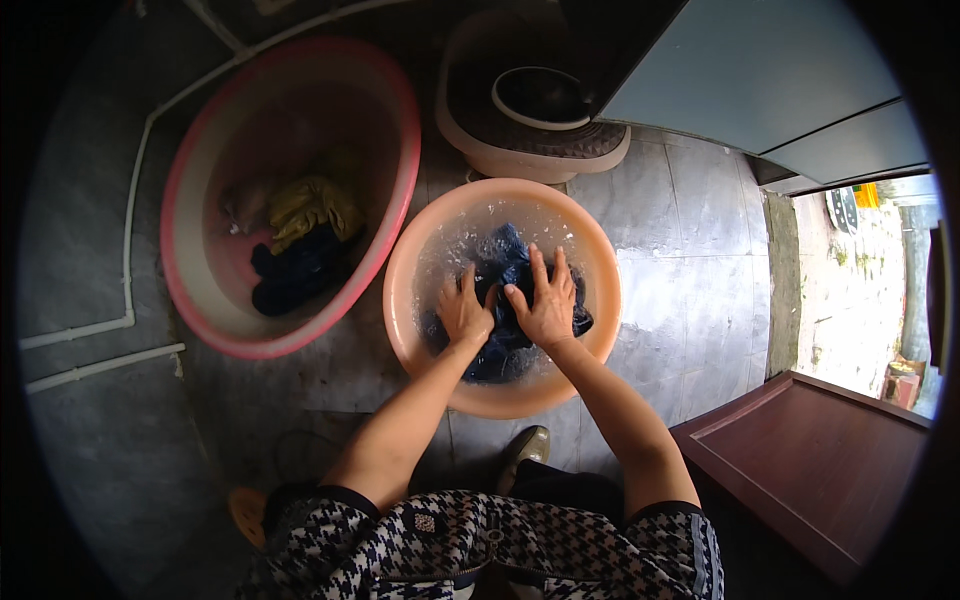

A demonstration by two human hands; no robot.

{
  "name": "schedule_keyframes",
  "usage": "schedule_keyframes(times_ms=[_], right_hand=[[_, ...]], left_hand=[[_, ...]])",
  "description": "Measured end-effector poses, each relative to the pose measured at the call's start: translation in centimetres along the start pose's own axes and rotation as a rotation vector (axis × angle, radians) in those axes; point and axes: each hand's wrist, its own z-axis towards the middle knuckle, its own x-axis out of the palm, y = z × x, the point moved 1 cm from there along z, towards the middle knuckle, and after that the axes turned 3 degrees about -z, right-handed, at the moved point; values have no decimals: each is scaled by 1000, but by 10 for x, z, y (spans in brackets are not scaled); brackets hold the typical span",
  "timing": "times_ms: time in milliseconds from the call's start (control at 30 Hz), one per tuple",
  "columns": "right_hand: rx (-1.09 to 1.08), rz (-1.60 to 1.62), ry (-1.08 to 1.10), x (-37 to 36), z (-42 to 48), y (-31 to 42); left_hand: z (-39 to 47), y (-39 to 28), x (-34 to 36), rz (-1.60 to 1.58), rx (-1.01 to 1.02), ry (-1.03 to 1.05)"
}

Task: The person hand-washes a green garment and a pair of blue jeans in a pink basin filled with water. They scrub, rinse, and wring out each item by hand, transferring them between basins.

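Note:
An orange plastic basin [600, 300] stands on the floor before me, holding water with bits of foam. Dark blue wet cloth [507, 259] lies bunched in its middle, partly under the surface. My right hand [547, 304] rests on the right side of the cloth, palm down with the fingers spread. On the left side, my left hand [463, 309] presses down at the cloth and water. Its fingers are apart, and the tips partly dip out of sight. Neither hand appears to grip the fabric.
At the left, a large pink-rimmed tub [171, 247] holds a yellow-brown cloth [319, 206] and dark cloth [300, 274]. A rounded appliance [540, 142] stands behind the basin. White pipes [137, 202] run along the left wall. A brown wooden door panel [817, 457] borders the bright doorway at right.

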Motion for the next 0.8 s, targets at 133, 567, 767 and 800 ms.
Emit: schedule_keyframes(times_ms=[133,567,767,800], right_hand=[[-37,-41,193,27,-2,5],[-45,-85,527,96,28,-51],[-43,-157,670,103,49,-56],[-44,-173,679,105,54,-52]], left_hand=[[-12,13,14,50,119,-219],[34,-41,-45,-102,-229,-27],[58,10,3,-5,-33,117],[62,19,8,30,6,113]])
